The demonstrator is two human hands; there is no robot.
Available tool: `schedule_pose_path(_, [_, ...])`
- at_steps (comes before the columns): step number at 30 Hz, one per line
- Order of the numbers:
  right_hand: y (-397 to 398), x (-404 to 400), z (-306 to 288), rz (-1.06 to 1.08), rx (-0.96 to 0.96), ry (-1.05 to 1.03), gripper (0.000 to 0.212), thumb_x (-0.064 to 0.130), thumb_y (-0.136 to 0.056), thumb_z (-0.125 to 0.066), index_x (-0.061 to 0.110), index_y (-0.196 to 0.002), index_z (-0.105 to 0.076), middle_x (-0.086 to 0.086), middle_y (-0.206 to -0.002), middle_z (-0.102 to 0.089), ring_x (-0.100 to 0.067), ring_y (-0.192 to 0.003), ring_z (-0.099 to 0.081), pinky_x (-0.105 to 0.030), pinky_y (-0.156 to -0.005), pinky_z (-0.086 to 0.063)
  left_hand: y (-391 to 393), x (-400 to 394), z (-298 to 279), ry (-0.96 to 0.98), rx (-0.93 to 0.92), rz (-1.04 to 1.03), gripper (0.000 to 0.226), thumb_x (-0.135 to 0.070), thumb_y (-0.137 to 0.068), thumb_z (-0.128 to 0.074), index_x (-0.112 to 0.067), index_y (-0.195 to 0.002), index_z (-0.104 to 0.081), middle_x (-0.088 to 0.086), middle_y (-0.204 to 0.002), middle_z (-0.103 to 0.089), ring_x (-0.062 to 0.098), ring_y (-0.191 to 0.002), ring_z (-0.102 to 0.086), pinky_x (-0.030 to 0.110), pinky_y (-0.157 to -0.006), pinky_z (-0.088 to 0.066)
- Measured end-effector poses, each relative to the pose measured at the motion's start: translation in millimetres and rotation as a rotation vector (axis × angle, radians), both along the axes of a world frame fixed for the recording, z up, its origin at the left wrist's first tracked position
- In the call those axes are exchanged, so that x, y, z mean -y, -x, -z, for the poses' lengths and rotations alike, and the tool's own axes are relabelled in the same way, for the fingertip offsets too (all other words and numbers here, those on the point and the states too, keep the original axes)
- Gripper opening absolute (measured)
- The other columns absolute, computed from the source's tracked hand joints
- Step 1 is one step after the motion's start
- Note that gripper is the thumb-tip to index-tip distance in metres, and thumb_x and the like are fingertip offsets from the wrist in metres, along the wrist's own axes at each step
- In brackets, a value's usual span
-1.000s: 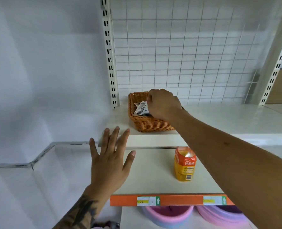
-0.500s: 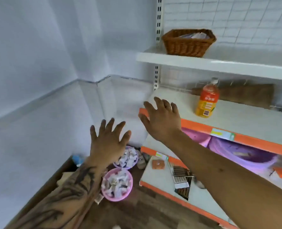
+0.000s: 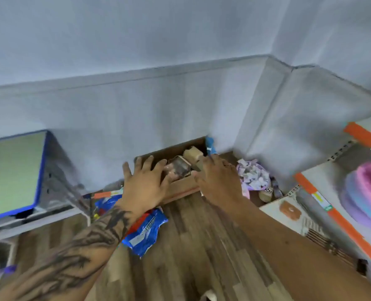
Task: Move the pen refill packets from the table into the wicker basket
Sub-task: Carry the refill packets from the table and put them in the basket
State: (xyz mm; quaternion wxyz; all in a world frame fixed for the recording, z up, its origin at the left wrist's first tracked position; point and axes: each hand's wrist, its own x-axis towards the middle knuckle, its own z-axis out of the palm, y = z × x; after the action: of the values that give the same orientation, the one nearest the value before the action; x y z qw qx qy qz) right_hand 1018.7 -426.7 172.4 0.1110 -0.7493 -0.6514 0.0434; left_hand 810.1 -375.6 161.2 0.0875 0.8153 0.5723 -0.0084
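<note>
1. Left hand (image 3: 144, 184) spread wide, fingers straight, holding nothing, stretched out over the near edge of a cardboard box (image 3: 181, 185) on the floor; tattooed forearm trailing back toward the lower left.
2. Right hand (image 3: 218, 180) likewise loose and splayed, gripping nothing, hovering just beside the left over the same box.
3. Between the two hands, blurred contents of the box: something clear and shiny, a tan block behind it.
4. Right of the right hand, a pink bowl heaped with small pale packets (image 3: 254, 173), too smeared to confirm as the pen refill packets; wicker basket out of view.
5. Under the left wrist, a crumpled blue and red wrapper (image 3: 146, 230) lying on the wood-plank floor (image 3: 193, 246).
6. Far right, white shelves with orange edge strips (image 3: 351, 231); stacked pink and purple basins (image 3: 367, 196) on one.
7. Far left, a blue-rimmed worktop (image 3: 13, 170) with a pale green top.
8. Behind everything, pale grey walls meeting in a corner, whole picture motion-blurred.
</note>
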Motion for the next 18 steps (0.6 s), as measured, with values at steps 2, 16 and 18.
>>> schedule_pose_path(2, [66,-12,11,-0.080,-0.012,0.048,0.057,0.062,-0.100,-0.042,0.033,-0.149,-0.042,-0.002,-0.151,-0.051,-0.028,-0.133,-0.054,-0.048,-0.108,-0.045,72,9,9,0.014,0.001,-0.096,0.062,-0.066,-0.101,-0.025,-0.037,-0.155,-0.034,0.005,-0.164,-0.033,0.035,-0.153,-0.022,0.069,-0.119,-0.008])
schedule_pose_path(16, [472,-54,89,-0.496,0.002,0.328,0.062,0.063,-0.102,-0.035,0.032,-0.156,-0.032,-0.005,-0.162,-0.037,-0.029,-0.144,-0.043,-0.047,-0.112,-0.041,484,73,71,0.184,0.065,-0.660,0.065,-0.068,-0.100,-0.025,-0.037,-0.156,-0.030,0.003,-0.166,-0.031,0.031,-0.154,-0.023,0.066,-0.122,-0.011])
schedule_pose_path(18, [509,-62,96,-0.547,0.011,0.360,0.063,0.064,-0.102,-0.031,0.031,-0.156,-0.030,-0.006,-0.162,-0.036,-0.030,-0.146,-0.040,-0.048,-0.113,-0.041,515,75,80,0.206,0.059,-0.714,0.065,-0.068,-0.100,-0.024,-0.036,-0.157,-0.029,0.002,-0.166,-0.030,0.030,-0.154,-0.022,0.065,-0.122,-0.009])
